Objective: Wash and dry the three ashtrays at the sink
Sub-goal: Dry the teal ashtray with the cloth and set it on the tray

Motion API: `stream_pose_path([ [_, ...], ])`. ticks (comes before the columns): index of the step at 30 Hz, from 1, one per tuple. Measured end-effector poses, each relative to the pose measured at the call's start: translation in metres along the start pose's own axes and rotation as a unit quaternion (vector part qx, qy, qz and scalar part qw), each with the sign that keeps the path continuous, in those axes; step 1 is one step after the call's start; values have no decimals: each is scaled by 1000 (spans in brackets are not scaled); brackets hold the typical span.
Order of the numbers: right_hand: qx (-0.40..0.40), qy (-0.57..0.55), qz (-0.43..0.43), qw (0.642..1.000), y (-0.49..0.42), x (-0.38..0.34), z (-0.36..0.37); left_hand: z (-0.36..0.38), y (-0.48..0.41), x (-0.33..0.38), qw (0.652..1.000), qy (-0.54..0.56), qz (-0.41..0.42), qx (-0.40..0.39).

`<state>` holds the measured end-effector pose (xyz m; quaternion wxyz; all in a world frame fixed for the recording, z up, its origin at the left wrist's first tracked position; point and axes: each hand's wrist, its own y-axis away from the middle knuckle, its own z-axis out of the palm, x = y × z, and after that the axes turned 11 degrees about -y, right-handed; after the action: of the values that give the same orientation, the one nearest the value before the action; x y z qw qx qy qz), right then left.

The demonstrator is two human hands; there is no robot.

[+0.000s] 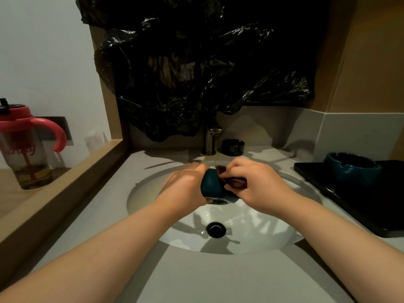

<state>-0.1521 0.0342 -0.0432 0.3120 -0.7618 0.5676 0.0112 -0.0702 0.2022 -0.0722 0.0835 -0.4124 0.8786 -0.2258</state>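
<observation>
From the head view, both of your hands are over the white sink (166, 217), above the drain (216, 230). Your left hand (185, 184) has its grip closed around a teal ashtray (211, 182), tilted on its side so the base faces you. Your right hand (255, 182) has its grip closed on a dark brown cloth (237, 182), pressed against the ashtray where the two hands meet.

A second teal ashtray (352, 169) sits upright on a black tray (328, 193) on the worktop (196, 278) to your right, well apart from your hands. A black ashtray (232, 147) stands on the worktop just beside the metal tap (209, 141), behind the basin. You cannot tell whether water is running from the tap.

Black plastic sheeting (192, 68) hangs over the wall above the tap. To your left, beyond a wooden ledge (65, 189), a clear cup with a pink lid and handle (28, 147) stands upright with a little yellowish liquid at the bottom.
</observation>
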Motion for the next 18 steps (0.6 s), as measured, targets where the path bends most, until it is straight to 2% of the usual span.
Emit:
stream_pose_path([
  [8,12,23,-30,999,-2,1,3,0,0,5,1000,10,2,-5],
  [14,23,35,-74,996,1,6,3,-1,-2,-2,991,70,-112,7],
  [18,95,7,-22,995,0,18,2,-1,-2,0,982,124,-144,14],
])
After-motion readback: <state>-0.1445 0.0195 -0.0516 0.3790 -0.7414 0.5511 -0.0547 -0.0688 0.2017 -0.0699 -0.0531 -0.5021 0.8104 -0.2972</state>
